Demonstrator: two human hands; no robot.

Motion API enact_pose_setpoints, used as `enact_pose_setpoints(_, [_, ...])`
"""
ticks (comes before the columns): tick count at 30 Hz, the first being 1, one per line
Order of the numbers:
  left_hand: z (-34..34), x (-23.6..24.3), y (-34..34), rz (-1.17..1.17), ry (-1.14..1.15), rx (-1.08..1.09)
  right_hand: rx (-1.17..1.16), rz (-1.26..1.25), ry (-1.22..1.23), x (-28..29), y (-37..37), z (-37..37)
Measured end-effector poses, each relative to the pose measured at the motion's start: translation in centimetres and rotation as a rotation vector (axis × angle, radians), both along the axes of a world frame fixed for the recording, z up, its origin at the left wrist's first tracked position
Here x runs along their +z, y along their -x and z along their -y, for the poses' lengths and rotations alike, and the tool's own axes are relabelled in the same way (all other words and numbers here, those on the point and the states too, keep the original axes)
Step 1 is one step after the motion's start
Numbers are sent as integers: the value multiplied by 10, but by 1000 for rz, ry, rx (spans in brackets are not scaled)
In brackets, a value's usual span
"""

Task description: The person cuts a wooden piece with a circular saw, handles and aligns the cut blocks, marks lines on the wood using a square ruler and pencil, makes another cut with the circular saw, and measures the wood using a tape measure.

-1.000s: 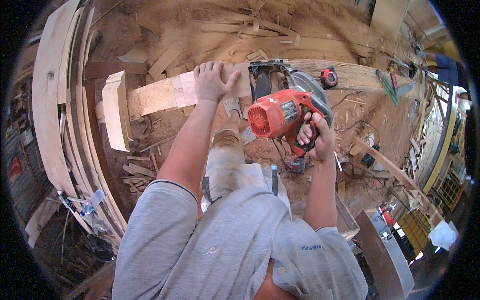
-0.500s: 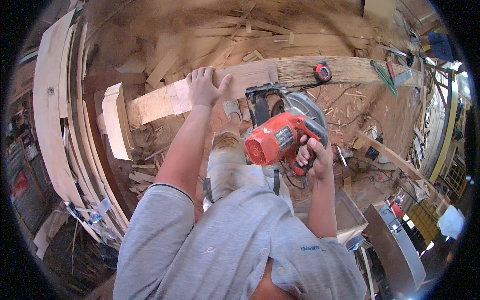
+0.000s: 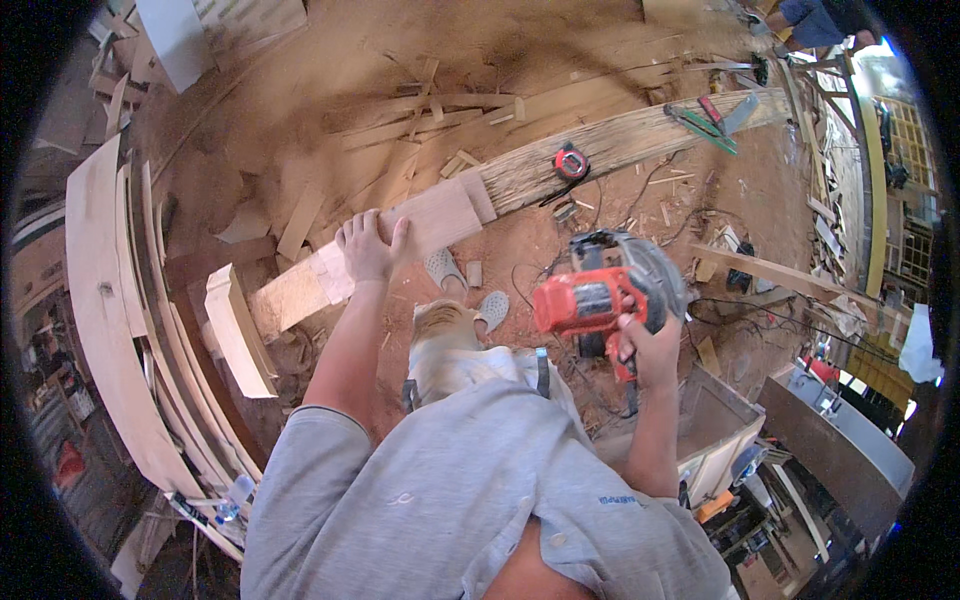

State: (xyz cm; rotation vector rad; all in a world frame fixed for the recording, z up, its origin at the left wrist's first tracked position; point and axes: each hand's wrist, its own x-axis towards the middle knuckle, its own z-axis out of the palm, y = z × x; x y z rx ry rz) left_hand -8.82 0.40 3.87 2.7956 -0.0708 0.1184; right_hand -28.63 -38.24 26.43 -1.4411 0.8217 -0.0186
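Observation:
My left hand [image 3: 370,248] lies flat, fingers apart, on a short pale board [image 3: 435,222]. That board rests on top of a long rough plank [image 3: 530,165]. At the board's right end sits a narrow strip of the same wood [image 3: 478,196], slightly out of line with it. In my right hand [image 3: 648,345] is a red circular saw [image 3: 590,302], gripped by its rear handle and held in the air, apart from the board. Part of the saw is smeared by motion. A red and black tape measure [image 3: 571,163] lies on the plank beyond the strip.
Green-handled tools [image 3: 705,130] lie near the plank's far right end. Cables [image 3: 745,305] run over the floor at right, by a wooden box [image 3: 715,410]. Long boards [image 3: 105,290] stand at left beside a short wooden piece [image 3: 235,335]. Another person [image 3: 815,22] is at the upper right.
The saw has come away from the board's end, moving right and towards me in my right hand. A separate strip now shows at that end. My view has shifted; my left hand stays on the board.

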Motion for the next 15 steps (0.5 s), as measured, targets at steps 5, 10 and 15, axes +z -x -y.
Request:
enact_pose_setpoints(5, [1,12,-1,-28,-2,-17,77,6,706,-27,-74,67])
enact_pose_setpoints(10, [0,5,0,-56,31,-16,232,-59,1344,-72,-186,111])
enact_pose_setpoints(15, [-2,3,-4,-64,110,-18,510,-273,1524,-108,-225,124])
